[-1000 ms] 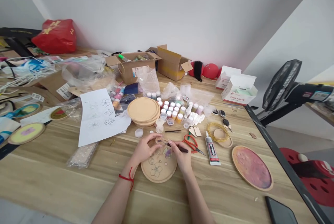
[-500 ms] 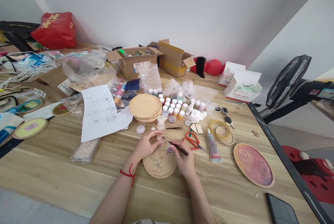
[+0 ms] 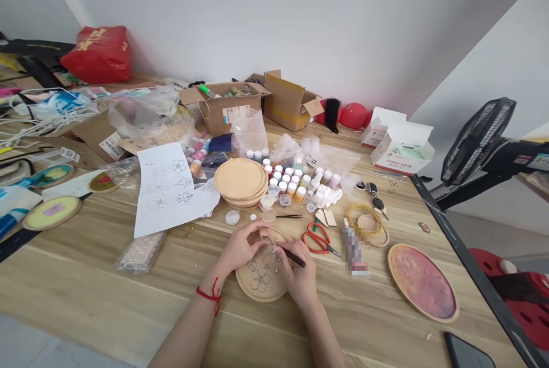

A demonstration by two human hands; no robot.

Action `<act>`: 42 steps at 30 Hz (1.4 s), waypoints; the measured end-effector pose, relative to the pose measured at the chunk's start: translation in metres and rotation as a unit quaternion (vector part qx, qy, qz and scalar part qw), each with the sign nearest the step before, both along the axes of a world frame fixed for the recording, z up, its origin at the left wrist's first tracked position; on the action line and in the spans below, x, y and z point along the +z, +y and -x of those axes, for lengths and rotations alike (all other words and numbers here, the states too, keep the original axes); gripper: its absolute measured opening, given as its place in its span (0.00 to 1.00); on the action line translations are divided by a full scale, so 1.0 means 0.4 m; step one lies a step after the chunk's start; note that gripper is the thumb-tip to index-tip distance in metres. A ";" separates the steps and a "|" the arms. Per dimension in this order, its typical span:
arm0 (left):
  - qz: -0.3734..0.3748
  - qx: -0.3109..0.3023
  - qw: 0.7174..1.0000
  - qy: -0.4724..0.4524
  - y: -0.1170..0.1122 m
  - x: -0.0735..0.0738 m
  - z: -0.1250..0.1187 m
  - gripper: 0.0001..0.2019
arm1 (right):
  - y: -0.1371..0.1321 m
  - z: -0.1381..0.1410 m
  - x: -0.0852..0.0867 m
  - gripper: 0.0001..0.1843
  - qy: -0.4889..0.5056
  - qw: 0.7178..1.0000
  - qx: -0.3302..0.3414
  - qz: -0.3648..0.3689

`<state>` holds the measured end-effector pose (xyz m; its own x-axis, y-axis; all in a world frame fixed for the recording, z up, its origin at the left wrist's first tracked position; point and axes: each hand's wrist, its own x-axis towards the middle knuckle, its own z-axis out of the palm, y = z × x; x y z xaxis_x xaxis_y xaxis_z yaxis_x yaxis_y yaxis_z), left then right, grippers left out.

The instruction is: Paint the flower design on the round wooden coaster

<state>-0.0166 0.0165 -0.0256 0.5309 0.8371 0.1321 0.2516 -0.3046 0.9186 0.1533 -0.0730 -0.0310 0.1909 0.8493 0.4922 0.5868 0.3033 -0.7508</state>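
A round wooden plate (image 3: 261,295) with flower outlines drawn on it lies flat on the table, below both hands. My right hand (image 3: 300,276) is closed round the dark handle of a slim metal-tipped tool (image 3: 295,256), which points left over the plate's upper part. My left hand (image 3: 240,248) curls at the plate's upper left edge, its thumb and forefinger close together near the tool's tip. Whatever sits between those fingers is too small to make out. Under the right fingers, a purplish patch on the plate is partly hidden.
Beyond the hands stand stacked wooden plates (image 3: 241,180) and several paint jars (image 3: 300,194). Red-handled pliers (image 3: 317,240), tweezers (image 3: 290,216) and a blurred tube (image 3: 355,253) lie to the right, near a pink-painted plate (image 3: 422,282). At left is a sheet of drawings (image 3: 160,208).
The view has shifted slightly, so most things sit a little lower and farther right. My right hand and the tool have moved slightly toward me; both hands keep their hold.
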 end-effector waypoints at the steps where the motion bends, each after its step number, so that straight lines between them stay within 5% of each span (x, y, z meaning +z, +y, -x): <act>1: 0.000 0.000 1.000 0.002 0.001 -0.002 0.001 0.19 | 0.000 0.003 -0.001 0.07 -0.004 1.000 -0.012 -0.010; 4: -0.006 0.000 1.000 0.005 0.002 -0.004 0.003 0.18 | 0.002 0.009 -0.005 0.06 -0.006 0.999 -0.042 -0.035; 13: 0.018 0.003 1.000 -0.012 0.005 0.000 0.006 0.18 | 0.004 0.019 0.000 0.05 0.049 0.999 0.011 -0.010; 24: 0.027 0.004 1.000 -0.016 0.005 0.005 0.004 0.20 | -0.010 0.028 0.024 0.09 -0.001 0.999 0.042 -0.014; 42: 0.030 0.013 0.999 -0.008 0.007 0.007 0.002 0.19 | -0.012 0.043 0.019 0.07 0.040 0.999 -0.004 -0.009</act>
